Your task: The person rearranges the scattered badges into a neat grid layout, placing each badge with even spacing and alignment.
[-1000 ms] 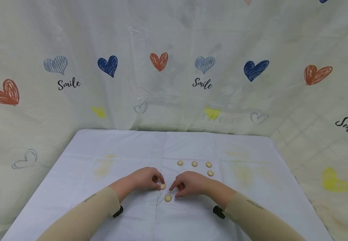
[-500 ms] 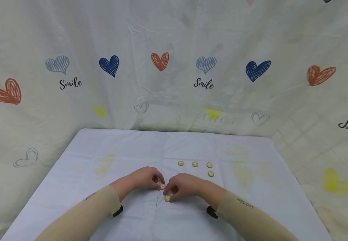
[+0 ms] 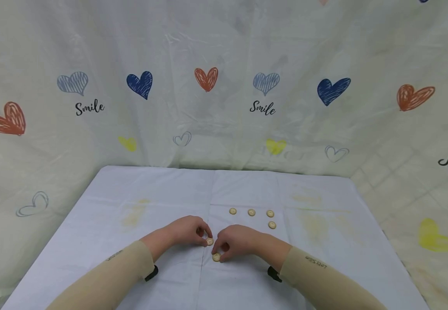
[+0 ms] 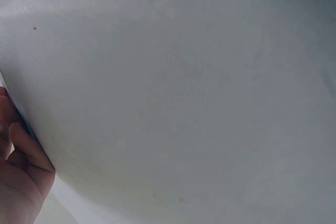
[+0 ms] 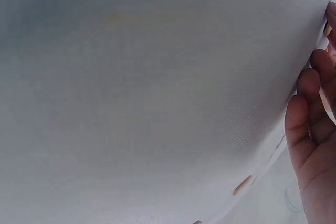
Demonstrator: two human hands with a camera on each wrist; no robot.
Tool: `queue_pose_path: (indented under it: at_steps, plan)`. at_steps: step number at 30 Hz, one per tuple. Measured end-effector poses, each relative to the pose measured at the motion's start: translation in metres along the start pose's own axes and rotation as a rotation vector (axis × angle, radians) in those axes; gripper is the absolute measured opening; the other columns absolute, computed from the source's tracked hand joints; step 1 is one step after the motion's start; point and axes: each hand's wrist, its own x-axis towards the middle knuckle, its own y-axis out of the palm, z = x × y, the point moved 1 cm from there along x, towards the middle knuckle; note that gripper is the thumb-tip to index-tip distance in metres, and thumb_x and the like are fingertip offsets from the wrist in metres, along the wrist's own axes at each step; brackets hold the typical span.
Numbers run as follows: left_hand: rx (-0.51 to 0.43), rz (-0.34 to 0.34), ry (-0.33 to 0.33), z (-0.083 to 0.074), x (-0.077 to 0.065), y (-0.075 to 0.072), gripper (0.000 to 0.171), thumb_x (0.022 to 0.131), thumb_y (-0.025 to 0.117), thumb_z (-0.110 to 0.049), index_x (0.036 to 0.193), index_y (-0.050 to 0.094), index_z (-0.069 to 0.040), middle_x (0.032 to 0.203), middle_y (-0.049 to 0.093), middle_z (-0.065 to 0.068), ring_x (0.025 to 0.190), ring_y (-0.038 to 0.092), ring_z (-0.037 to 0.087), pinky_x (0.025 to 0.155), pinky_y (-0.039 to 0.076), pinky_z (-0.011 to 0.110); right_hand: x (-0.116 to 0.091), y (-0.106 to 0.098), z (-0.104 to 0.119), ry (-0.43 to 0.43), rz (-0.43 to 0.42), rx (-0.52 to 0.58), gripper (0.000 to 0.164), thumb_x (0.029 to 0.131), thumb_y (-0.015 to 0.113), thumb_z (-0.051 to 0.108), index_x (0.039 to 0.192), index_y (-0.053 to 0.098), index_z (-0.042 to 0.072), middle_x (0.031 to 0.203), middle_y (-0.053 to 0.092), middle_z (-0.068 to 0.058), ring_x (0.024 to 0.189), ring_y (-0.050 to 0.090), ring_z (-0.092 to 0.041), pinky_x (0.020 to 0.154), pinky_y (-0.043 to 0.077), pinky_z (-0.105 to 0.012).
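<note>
In the head view my left hand [image 3: 188,229] pinches a small round wooden button [image 3: 210,241] between thumb and index finger at the tabletop. Just to its right and nearer me, my right hand [image 3: 240,241] holds a second wooden button [image 3: 216,257] by its edges, thumb on one side and index finger on the other. The left wrist view catches only part of the left hand [image 4: 23,177], with its button out of sight. Curled fingers of the right hand [image 5: 312,129] appear along the edge of the right wrist view.
Beyond the right hand, three buttons lie in a row, the middle one [image 3: 251,212] among them. Another button [image 3: 272,224] sits below the row's right end. A white cloth [image 3: 162,185] covers the table, and a heart-printed curtain [image 3: 224,116] hangs behind.
My right hand has moved left and slightly toward me, and its thumb and index finger have closed on the nearer button. The left hand stays on its button.
</note>
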Motion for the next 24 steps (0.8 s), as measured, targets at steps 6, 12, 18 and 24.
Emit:
queue_pose_path:
  at_steps: [6,12,18,24]
  plan:
    - [-0.002,0.005,0.002,-0.002,-0.002,0.000,0.014,0.084,0.080,-0.026,0.096,0.076,-0.030,0.076,0.056,-0.012,0.072,0.050,0.006,0.068,0.043,0.026,0.001,-0.001,0.001,-0.005,0.005,0.014,0.021,0.083,0.081,0.027,0.104,0.077,0.029,0.074,0.055,0.020,0.068,0.049,0.004,0.066,0.041,-0.015]
    - [0.015,0.007,-0.004,-0.002,-0.001,-0.002,0.013,0.084,0.080,-0.028,0.096,0.075,-0.032,0.077,0.056,-0.012,0.073,0.051,0.006,0.069,0.043,0.026,0.001,-0.002,0.001,0.014,0.004,0.059,0.019,0.083,0.082,0.026,0.102,0.077,0.029,0.071,0.056,0.019,0.065,0.048,0.003,0.063,0.041,-0.016]
    - [0.007,0.010,0.008,-0.004,-0.001,-0.001,0.013,0.084,0.080,-0.027,0.096,0.075,-0.031,0.077,0.056,-0.012,0.073,0.051,0.005,0.069,0.043,0.026,-0.001,-0.004,0.002,0.023,-0.013,0.091,0.019,0.083,0.082,0.024,0.100,0.076,0.029,0.070,0.055,0.018,0.065,0.048,0.002,0.063,0.041,-0.017]
    - [0.001,-0.002,0.006,-0.003,-0.002,-0.001,0.013,0.084,0.080,-0.027,0.095,0.076,-0.030,0.077,0.056,-0.011,0.073,0.051,0.006,0.069,0.043,0.027,-0.006,-0.012,0.001,0.074,-0.041,0.128,0.019,0.083,0.081,0.026,0.102,0.076,0.030,0.070,0.055,0.017,0.065,0.049,0.001,0.063,0.042,-0.018]
